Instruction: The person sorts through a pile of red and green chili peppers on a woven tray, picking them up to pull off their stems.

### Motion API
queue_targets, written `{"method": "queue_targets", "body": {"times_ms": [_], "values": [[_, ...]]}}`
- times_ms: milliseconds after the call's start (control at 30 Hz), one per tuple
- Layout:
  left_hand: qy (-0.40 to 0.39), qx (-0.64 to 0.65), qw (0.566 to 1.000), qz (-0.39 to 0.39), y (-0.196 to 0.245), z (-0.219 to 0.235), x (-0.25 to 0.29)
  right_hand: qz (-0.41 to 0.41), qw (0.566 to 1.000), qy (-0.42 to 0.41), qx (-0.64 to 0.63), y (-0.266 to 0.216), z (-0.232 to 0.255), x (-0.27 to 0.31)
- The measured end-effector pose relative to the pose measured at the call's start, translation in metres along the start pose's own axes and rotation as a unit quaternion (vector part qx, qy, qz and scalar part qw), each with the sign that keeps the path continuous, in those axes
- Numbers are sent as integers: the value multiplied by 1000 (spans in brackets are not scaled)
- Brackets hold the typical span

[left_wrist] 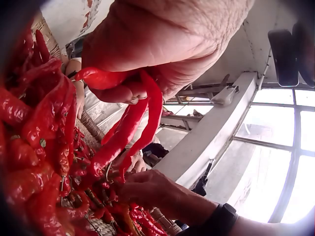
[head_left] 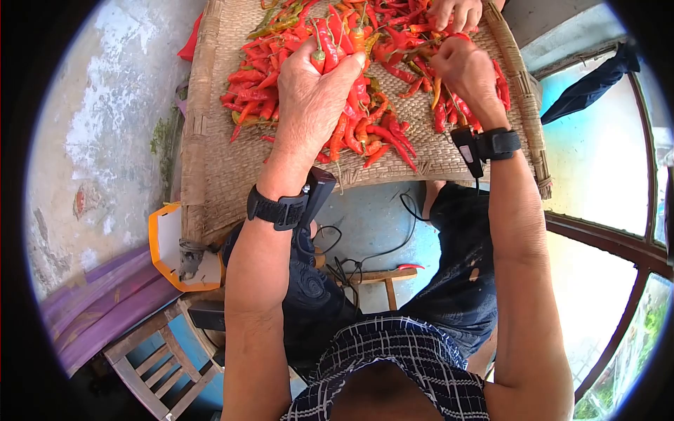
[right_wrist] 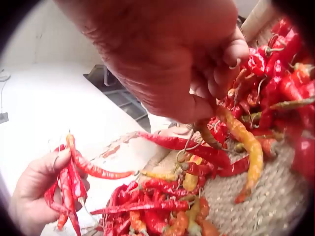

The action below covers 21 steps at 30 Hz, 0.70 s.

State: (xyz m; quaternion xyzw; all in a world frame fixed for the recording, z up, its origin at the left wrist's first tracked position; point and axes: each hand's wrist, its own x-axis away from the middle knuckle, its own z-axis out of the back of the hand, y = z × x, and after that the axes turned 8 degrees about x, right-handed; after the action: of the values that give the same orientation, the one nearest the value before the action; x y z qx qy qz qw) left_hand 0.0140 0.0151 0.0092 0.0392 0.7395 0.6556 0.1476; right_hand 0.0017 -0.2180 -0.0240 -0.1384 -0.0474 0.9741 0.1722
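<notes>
Several red peppers (head_left: pixel 324 50) are gripped in the left hand (head_left: pixel 312 105), over the woven tray (head_left: pixel 439 156); in the left wrist view long red peppers (left_wrist: pixel 120 135) hang below its curled fingers. The right wrist view shows the same left hand (right_wrist: pixel 39 191) with its bunch of peppers (right_wrist: pixel 69 189) pointing down. Above the right part of the tray, the right hand (head_left: pixel 467 74) has its fingers curled low over loose peppers. In the right wrist view this hand (right_wrist: pixel 162 64) pinches the upper end of a yellow-orange pepper (right_wrist: pixel 247 142); its fingertips are partly hidden.
Loose peppers (head_left: pixel 256 91) cover much of the tray. Another person's hand (head_left: pixel 456 12) rests among peppers at the far right edge. Below stand a small wooden stool (head_left: pixel 382 276) with a red pepper on it, cables, and a wooden chair (head_left: pixel 165 361) at left. Windows line the right.
</notes>
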Motion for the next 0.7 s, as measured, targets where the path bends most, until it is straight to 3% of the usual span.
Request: {"method": "queue_targets", "body": {"times_ms": [67, 233, 300, 433, 467, 533, 700], "values": [[-1, -5, 1000, -6, -1, 0, 0, -51, 995, 66, -58, 17, 1, -3], [4, -27, 1000, -9, -1, -2, 1, -54, 973, 157, -160, 24, -4, -5], [4, -18, 1000, -4, -1, -5, 1, 27, 974, 119, -192, 16, -4, 0], [-7, -16, 1000, -6, -5, -6, 0, 140, 976, -77, -149, -3, -16, 11], [-8, -16, 1000, -6, -6, -6, -1, 138, 976, -77, -149, -6, -18, 15], [-16, -31, 999, -6, -5, -5, 0, 262, 921, -233, -167, -11, -23, 22], [-7, -16, 1000, -18, -2, -9, 1, 218, 948, -219, -72, -30, -32, 39]]}}
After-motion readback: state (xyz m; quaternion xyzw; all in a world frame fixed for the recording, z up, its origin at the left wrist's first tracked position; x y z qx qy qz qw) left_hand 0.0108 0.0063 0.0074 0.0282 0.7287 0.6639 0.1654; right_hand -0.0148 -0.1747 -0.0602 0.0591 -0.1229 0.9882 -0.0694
